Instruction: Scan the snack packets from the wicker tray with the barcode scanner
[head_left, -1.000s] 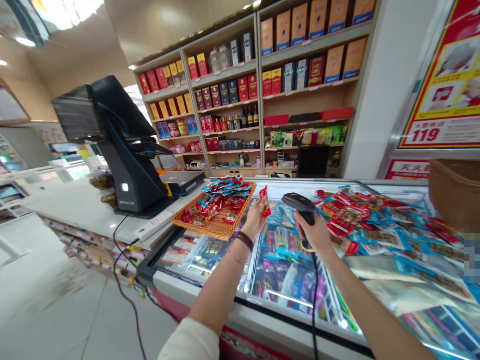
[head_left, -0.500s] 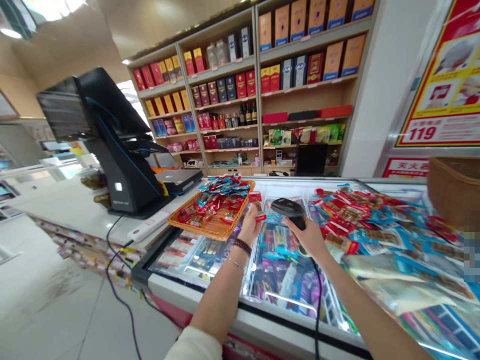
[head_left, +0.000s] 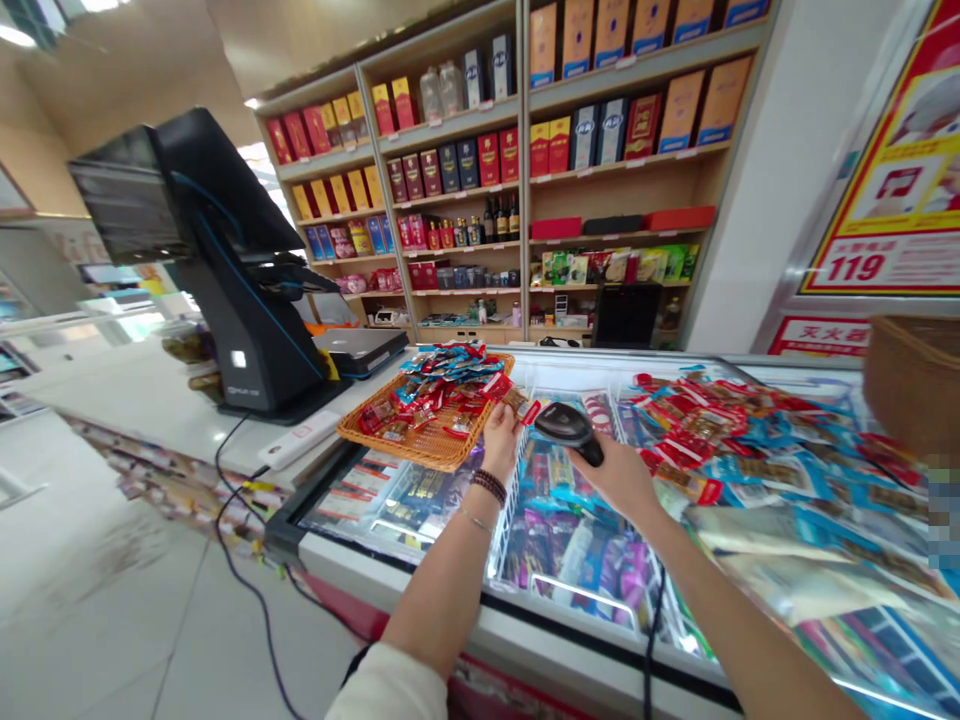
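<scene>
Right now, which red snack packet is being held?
The red packet in your left hand, by the scanner; others lie in the basket or the right-hand heap.

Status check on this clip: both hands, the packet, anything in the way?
Left hand gripping red packet by the wicker basket. Right hand holding black scanner, head near the packet. Nothing seen blocking between packet and scanner.
</scene>
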